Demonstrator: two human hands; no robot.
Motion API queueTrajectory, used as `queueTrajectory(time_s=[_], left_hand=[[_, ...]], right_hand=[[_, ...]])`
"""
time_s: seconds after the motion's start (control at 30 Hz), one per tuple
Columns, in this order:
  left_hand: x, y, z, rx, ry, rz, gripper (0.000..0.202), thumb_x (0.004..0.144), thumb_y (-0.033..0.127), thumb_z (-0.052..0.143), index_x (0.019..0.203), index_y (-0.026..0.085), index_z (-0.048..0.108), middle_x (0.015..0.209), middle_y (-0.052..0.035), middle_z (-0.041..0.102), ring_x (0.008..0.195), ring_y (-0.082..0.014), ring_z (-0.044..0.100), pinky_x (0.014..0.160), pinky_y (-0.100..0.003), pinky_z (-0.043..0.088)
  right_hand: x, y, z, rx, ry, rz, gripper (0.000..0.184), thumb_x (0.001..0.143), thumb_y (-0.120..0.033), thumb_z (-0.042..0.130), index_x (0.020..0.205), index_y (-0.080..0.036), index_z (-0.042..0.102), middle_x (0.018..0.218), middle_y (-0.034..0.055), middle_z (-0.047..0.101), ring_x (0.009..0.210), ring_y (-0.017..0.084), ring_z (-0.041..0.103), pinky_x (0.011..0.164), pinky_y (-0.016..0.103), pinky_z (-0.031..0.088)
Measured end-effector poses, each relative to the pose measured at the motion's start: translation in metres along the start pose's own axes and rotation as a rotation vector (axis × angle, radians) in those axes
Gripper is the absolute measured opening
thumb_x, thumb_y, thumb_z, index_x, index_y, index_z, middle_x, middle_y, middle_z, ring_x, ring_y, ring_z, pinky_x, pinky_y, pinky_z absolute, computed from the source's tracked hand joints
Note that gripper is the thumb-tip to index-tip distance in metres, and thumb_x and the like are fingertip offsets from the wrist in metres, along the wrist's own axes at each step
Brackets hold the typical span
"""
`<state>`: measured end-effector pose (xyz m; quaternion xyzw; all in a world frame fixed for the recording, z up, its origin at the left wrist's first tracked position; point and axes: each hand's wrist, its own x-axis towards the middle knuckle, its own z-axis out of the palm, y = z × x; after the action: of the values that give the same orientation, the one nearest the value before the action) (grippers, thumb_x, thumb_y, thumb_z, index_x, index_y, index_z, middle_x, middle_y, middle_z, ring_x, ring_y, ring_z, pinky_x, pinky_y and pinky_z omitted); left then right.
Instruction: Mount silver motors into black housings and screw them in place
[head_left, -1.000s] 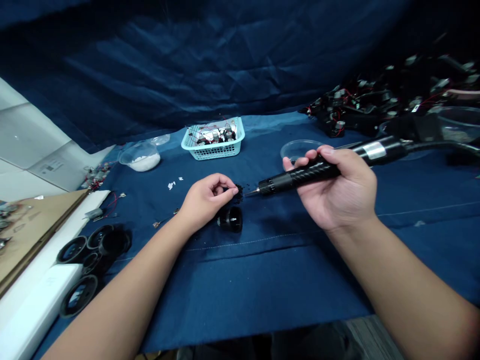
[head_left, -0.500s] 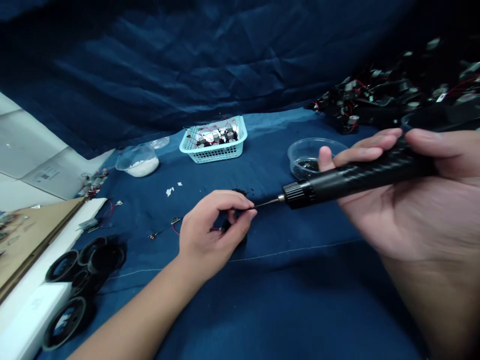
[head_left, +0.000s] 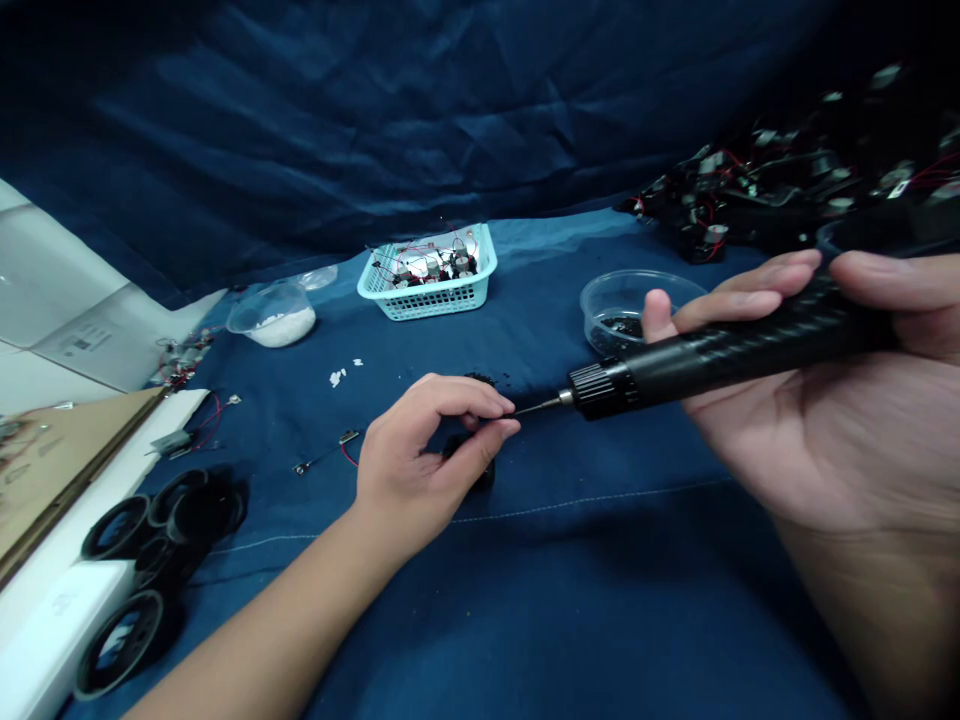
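Observation:
My right hand [head_left: 810, 400] is wrapped around a black electric screwdriver [head_left: 675, 375], held nearly level with its thin bit [head_left: 540, 406] pointing left. The thumb and forefinger of my left hand [head_left: 427, 440] are pinched together at the tip of that bit. Whatever sits between those fingertips is too small to make out. Under the left hand a dark rounded part [head_left: 480, 472] shows in part, with a red wire [head_left: 349, 455] and a small connector [head_left: 347, 437] nearby on the blue cloth.
Behind the hands stand a light-blue basket [head_left: 427, 303] of wired motors, a clear tub [head_left: 592, 310] of small black pieces and a bowl [head_left: 274, 325] of white pieces. Black rings [head_left: 120, 645] lie at left. Wired assemblies [head_left: 712, 200] are heaped at far right.
The view has shifted slightly. Both hands keep the same pose, with the screwdriver bit still at the left fingertips.

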<state>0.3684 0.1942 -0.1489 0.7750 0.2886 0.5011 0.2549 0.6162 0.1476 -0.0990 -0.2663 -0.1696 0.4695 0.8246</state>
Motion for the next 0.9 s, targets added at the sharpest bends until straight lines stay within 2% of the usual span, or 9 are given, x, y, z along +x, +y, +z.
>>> queueTrajectory(time_s=[0.1,0.37,0.5,0.6,0.7,0.8,0.9], left_hand=[[0.0,0.001,0.0,0.008,-0.013,0.003,0.016,0.093,0.018,0.083,0.102,0.027,0.074,0.1,-0.0033,0.08,0.093,-0.0201,0.076,0.08,-0.038,0.065],[0.002,-0.001,-0.002,0.085,-0.06,0.049,0.017,0.094,0.015,0.081,0.105,0.027,0.074,0.101,-0.0018,0.079,0.096,-0.0181,0.075,0.086,-0.036,0.064],[0.007,-0.007,-0.006,0.131,-0.09,0.053,0.013,0.094,0.018,0.082,0.102,0.024,0.074,0.099,-0.0018,0.079,0.09,-0.0165,0.073,0.081,-0.032,0.061],[0.013,-0.018,-0.013,0.191,-0.162,0.026,0.009,0.095,0.022,0.081,0.102,0.023,0.075,0.097,-0.001,0.079,0.084,-0.0145,0.071,0.078,-0.029,0.058],[0.02,-0.035,-0.022,0.316,-0.271,-0.092,0.006,0.095,0.023,0.081,0.099,0.024,0.077,0.094,0.0016,0.079,0.08,-0.014,0.069,0.079,-0.028,0.055],[0.024,-0.05,-0.029,0.46,-0.411,-0.215,0.007,0.094,0.028,0.081,0.101,0.027,0.079,0.098,0.0017,0.081,0.091,-0.0185,0.072,0.086,-0.033,0.055],[0.024,-0.059,-0.034,0.495,-0.498,-0.256,0.014,0.095,0.034,0.081,0.109,0.03,0.081,0.11,0.0014,0.082,0.106,-0.0226,0.073,0.096,-0.036,0.054]], right_hand=[[0.001,0.0,-0.003,0.025,-0.039,0.041,0.01,0.095,-0.022,0.062,0.087,-0.016,0.065,0.08,-0.0045,0.067,0.073,0.011,0.072,0.113,0.052,0.059],[0.001,-0.001,-0.004,0.057,-0.034,0.059,0.007,0.093,-0.021,0.064,0.088,-0.017,0.063,0.08,-0.0048,0.067,0.072,0.011,0.073,0.114,0.051,0.058],[0.002,0.0,-0.002,0.037,-0.019,0.05,0.007,0.092,-0.021,0.063,0.088,-0.016,0.062,0.08,-0.005,0.066,0.072,0.01,0.071,0.114,0.052,0.058],[0.003,0.001,-0.002,0.012,-0.033,0.022,0.007,0.089,-0.019,0.063,0.084,-0.015,0.061,0.077,-0.0043,0.065,0.071,0.01,0.07,0.113,0.054,0.059],[0.006,0.002,-0.002,-0.004,-0.053,0.006,0.006,0.086,-0.019,0.063,0.082,-0.015,0.061,0.076,-0.0039,0.064,0.07,0.01,0.069,0.109,0.052,0.06],[0.008,0.003,-0.002,-0.017,-0.015,-0.005,0.008,0.081,-0.021,0.066,0.081,-0.015,0.06,0.074,-0.0048,0.063,0.067,0.01,0.068,0.103,0.05,0.064],[0.008,0.005,0.001,-0.024,0.003,-0.014,0.009,0.077,-0.02,0.067,0.08,-0.016,0.059,0.072,-0.0054,0.062,0.065,0.01,0.067,0.098,0.049,0.066]])
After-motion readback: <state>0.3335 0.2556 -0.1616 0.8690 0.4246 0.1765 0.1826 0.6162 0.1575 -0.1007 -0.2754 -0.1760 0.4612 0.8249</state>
